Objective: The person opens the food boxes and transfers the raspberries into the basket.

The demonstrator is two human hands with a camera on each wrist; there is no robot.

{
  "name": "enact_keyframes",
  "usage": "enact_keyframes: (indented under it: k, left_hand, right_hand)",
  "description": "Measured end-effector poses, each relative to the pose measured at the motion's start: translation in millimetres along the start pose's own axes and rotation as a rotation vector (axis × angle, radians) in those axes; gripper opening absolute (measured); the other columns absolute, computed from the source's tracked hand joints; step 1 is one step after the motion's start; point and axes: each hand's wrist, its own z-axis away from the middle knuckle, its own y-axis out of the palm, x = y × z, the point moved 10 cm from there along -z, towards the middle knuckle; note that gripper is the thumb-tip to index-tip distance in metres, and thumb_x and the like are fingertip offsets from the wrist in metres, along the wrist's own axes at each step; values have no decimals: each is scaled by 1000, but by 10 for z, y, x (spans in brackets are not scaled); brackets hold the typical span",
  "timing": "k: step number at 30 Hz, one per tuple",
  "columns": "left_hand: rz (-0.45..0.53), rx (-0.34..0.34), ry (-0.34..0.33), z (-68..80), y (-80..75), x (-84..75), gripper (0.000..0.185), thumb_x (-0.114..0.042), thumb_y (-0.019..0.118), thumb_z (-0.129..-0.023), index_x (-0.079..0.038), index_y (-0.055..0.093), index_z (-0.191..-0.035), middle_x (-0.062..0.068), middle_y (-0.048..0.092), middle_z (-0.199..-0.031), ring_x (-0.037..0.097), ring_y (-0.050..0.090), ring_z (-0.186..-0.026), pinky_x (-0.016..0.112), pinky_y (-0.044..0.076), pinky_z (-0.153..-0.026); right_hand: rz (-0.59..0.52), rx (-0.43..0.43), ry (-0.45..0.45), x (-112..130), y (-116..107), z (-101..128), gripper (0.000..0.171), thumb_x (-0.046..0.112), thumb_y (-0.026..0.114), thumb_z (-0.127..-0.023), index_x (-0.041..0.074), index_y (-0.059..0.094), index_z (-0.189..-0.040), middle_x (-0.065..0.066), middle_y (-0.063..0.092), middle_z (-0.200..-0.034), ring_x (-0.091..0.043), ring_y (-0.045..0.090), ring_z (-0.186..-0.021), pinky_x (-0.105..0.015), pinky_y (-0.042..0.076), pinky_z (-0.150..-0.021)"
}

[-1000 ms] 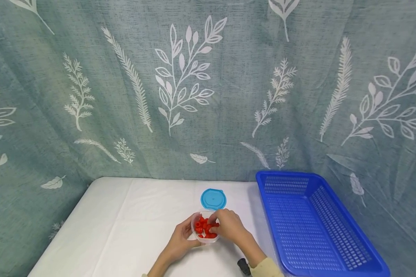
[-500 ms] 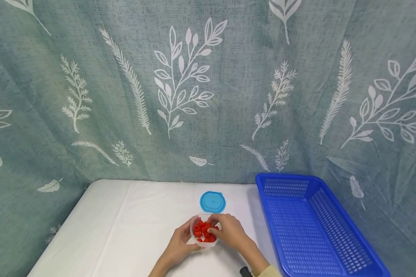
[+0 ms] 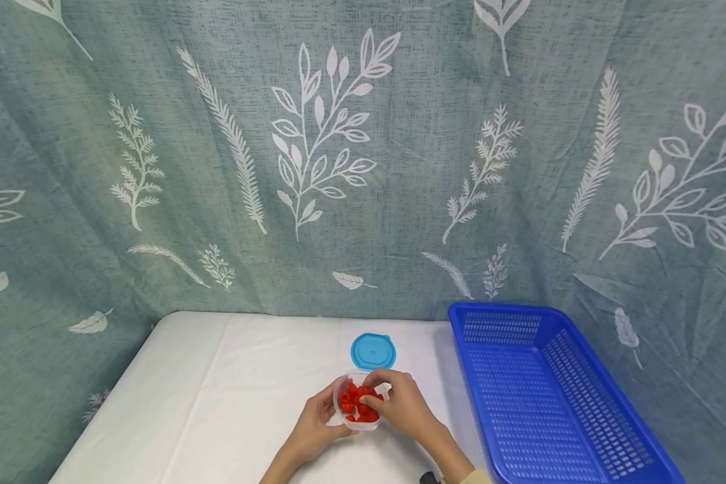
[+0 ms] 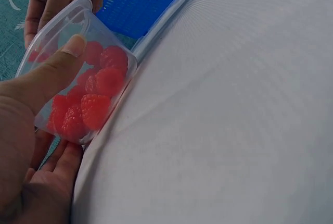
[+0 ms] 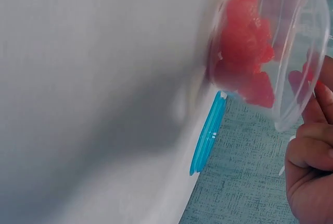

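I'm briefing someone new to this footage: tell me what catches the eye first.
The small clear plastic tub of red raspberries stands out at the white table's near edge, held by the left hand while the right hand reaches into it. Its round light-blue lid lies just behind; a large blue perforated plastic basket sits to the right.

The head view looks forward and down from well back. Both wrist views sit close, low along the surface [image 4: 234,130], from opposite sides, and share the clear tub [image 4: 78,83] of raspberries with it.
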Motion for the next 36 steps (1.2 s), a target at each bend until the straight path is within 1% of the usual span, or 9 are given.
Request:
enact_keyframes:
  k: [4,6,9,13,19,23,30,33,36]
  left_hand:
    - [-11,5,8,-5,4,-3,92,-8,84,-82,-4,34,-158,20,42,-158,37,36,-148,24,37,-117]
    - [-16,7,14,-9,5,0,91,-9,84,-82,-4,33,-158,20,42,-158,37,36,-148,24,37,-117]
    - [-19,8,18,-17,9,13,91,-10,84,-82,-4,33,-158,19,42,-158,37,37,-148,23,37,-116]
    - [-15,4,14,-31,7,39,92,-9,85,-81,-6,34,-158,16,44,-158,33,38,-148,22,37,-116]
    - [-15,0,14,-28,2,45,92,-9,85,-82,-8,35,-158,13,45,-157,32,38,-148,20,37,-116]
    - [-27,-6,5,-17,-9,46,91,-10,85,-82,-10,36,-158,13,46,-157,32,39,-148,20,37,-115]
    - [-26,-9,4,-19,-18,23,92,-9,86,-80,-11,37,-158,13,46,-157,32,39,-148,19,37,-115]
    - [-23,-9,-1,-16,-16,27,92,-9,86,-80,-10,36,-158,13,46,-157,32,39,-148,19,37,-115]
    - [-23,-12,-5,-15,-15,36,92,-9,86,-80,-10,36,-158,14,46,-157,32,39,-148,19,37,-115]
  right_hand:
    - [-120,-15,26,14,-13,35,16,19,84,-84,20,73,-96,8,74,-95,-18,63,-91,-21,50,-63]
    - [-178,-23,39,22,-17,58,16,19,85,-83,18,74,-96,5,75,-95,-16,59,-83,-18,48,-56]
    - [-261,-34,52,31,-19,97,18,18,86,-82,14,74,-95,0,75,-95,-11,52,-63,-16,44,-47]
    - [-368,-40,62,42,-5,145,20,16,85,-83,10,73,-97,-8,73,-98,-2,43,-47,-15,45,-43]
    - [-497,-49,104,64,13,224,23,13,84,-83,6,71,-101,-15,71,-104,-1,38,-43,-12,38,-41]
    - [-535,-43,124,122,-5,277,25,11,83,-83,5,71,-104,-16,71,-108,-2,34,-43,-11,34,-41]
    - [-549,-29,138,278,-118,355,25,11,81,-86,5,71,-108,-17,70,-108,-2,32,-44,-11,33,-41]
    - [-540,-21,129,358,-186,387,26,11,80,-87,4,71,-110,-19,70,-108,-3,35,-44,-11,36,-42]
    - [-524,-27,97,457,-293,417,25,11,78,-89,3,71,-111,-20,71,-108,-3,42,-46,-13,43,-45]
